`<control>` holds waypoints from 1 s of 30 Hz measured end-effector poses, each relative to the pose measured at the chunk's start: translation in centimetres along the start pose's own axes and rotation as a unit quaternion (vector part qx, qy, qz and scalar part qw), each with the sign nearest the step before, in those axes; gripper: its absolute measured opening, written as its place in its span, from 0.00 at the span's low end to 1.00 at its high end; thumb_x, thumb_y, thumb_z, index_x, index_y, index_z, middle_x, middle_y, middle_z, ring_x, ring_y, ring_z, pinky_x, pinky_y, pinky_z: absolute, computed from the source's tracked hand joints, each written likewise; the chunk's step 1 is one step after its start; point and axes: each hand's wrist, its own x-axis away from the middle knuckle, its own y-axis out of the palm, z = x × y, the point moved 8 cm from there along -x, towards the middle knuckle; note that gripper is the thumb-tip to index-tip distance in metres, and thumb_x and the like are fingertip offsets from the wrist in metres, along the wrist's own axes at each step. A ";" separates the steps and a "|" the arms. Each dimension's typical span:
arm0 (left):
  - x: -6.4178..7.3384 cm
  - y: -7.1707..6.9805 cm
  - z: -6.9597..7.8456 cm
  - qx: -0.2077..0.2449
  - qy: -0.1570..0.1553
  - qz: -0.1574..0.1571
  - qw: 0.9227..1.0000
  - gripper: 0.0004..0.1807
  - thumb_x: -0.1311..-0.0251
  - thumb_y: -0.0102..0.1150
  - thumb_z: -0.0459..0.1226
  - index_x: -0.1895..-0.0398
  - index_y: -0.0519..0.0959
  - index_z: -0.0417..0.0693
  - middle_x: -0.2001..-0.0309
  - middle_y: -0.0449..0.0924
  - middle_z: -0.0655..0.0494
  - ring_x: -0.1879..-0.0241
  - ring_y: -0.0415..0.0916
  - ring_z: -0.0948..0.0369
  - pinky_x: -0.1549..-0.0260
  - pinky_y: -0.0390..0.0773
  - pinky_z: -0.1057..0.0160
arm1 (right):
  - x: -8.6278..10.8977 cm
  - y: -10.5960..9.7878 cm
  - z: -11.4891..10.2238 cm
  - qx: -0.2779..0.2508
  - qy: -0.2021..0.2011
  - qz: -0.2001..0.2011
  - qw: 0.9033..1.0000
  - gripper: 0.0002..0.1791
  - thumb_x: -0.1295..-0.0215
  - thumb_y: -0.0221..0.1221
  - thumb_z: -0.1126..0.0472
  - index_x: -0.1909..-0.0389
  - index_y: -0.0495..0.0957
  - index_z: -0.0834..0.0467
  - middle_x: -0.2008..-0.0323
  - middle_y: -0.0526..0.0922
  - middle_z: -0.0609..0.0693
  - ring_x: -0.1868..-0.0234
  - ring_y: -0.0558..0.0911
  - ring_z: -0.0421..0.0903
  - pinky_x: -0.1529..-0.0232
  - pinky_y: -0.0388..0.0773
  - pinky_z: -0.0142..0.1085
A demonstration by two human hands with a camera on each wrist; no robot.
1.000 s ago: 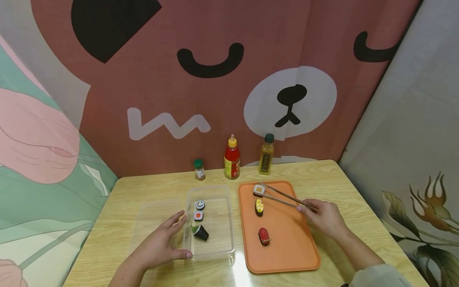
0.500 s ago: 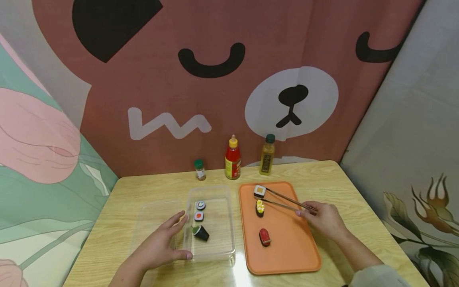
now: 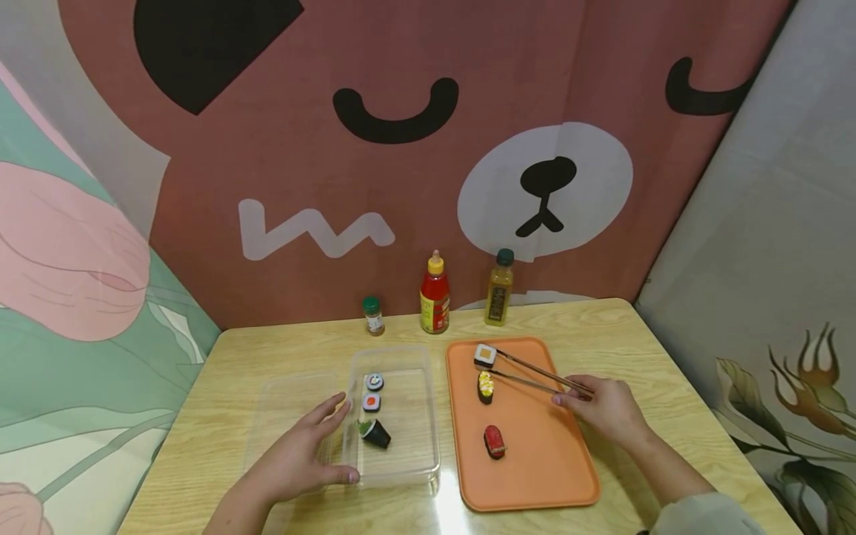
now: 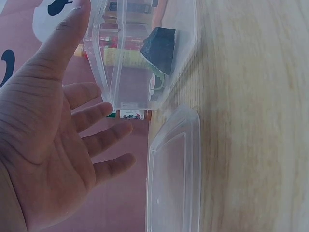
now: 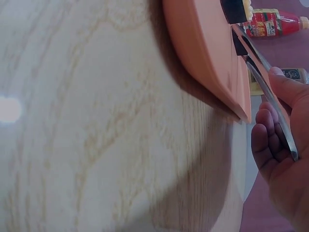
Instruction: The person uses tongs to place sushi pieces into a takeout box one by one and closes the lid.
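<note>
Wood-grain table [image 3: 200, 431], orange tray [image 3: 535, 461], clear box [image 3: 408, 423], lid [image 3: 284, 405], jar [image 3: 374, 319], red bottle [image 3: 435, 301], yellowish bottle [image 3: 498, 293]

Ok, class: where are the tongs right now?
In the head view, the tongs are in the right hand, extending over the orange tray from its right side, tips by the square roll and yellow-topped piece.

High forward-down head view, close wrist views, red bottle [image 3: 435, 303] common
</note>
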 end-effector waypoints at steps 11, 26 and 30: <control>0.0 -0.1 0.1 0.000 -0.006 -0.002 1.000 0.62 0.54 0.77 0.65 0.19 0.61 0.48 0.18 0.53 0.52 0.23 0.55 0.41 0.34 0.68 0.36 | 0.3 0.2 -0.1 0.001 -0.020 0.001 1.000 0.39 0.35 0.68 0.37 0.40 0.82 0.69 0.52 0.88 0.63 0.53 0.89 0.59 0.62 0.87 0.41; 0.0 -0.1 0.2 -0.004 -0.006 0.001 1.000 0.62 0.55 0.77 0.64 0.19 0.62 0.47 0.18 0.53 0.51 0.23 0.56 0.41 0.33 0.67 0.36 | 0.8 -0.4 -0.7 0.002 -0.049 0.024 0.999 0.32 0.34 0.70 0.44 0.44 0.84 0.68 0.55 0.89 0.64 0.59 0.90 0.56 0.65 0.87 0.42; 0.0 -0.1 0.3 -0.009 -0.003 0.003 1.000 0.62 0.55 0.77 0.64 0.19 0.62 0.47 0.18 0.54 0.51 0.23 0.56 0.41 0.33 0.68 0.37 | 0.9 -0.6 -1.0 0.007 -0.052 0.026 0.998 0.31 0.33 0.70 0.45 0.44 0.84 0.68 0.57 0.89 0.63 0.60 0.90 0.56 0.66 0.87 0.41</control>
